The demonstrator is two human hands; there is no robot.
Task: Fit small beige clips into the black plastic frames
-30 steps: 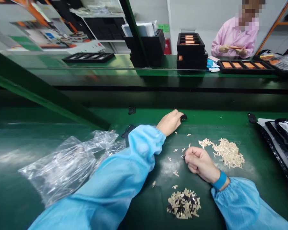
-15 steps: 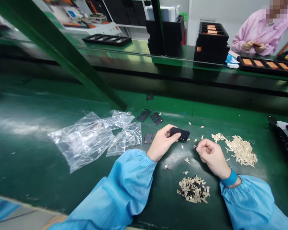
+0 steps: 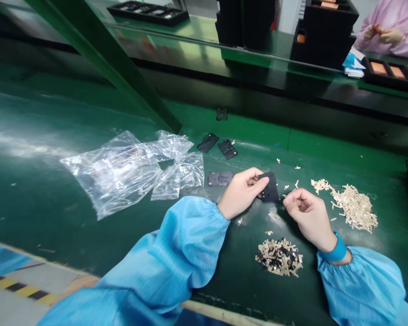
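Note:
Between the thumb and fingers of my left hand (image 3: 246, 190) is a flat black plastic part (image 3: 270, 188), tilted over the green table. My right hand (image 3: 302, 209) is pinched just to the right of that part; a tiny dark thing shows at the fingertips, too small to name. Below the hands lies a mixed pile of small beige and black pieces (image 3: 279, 257). A larger pile of beige pieces (image 3: 357, 208) sits right of my right hand. Another black part (image 3: 220, 178) lies flat beside my left hand.
Clear plastic bags (image 3: 132, 170) lie on the left. More black parts (image 3: 208, 142) rest farther back, near a slanting green post (image 3: 115, 68). Across a raised ledge stand black trays (image 3: 323, 40), and a person in a pink sleeve (image 3: 391, 22) works there.
The view has tipped downward, so the far bench sits higher in the frame. My left hand has turned the black part from lengthwise to more upright, and my right hand is nearer to it.

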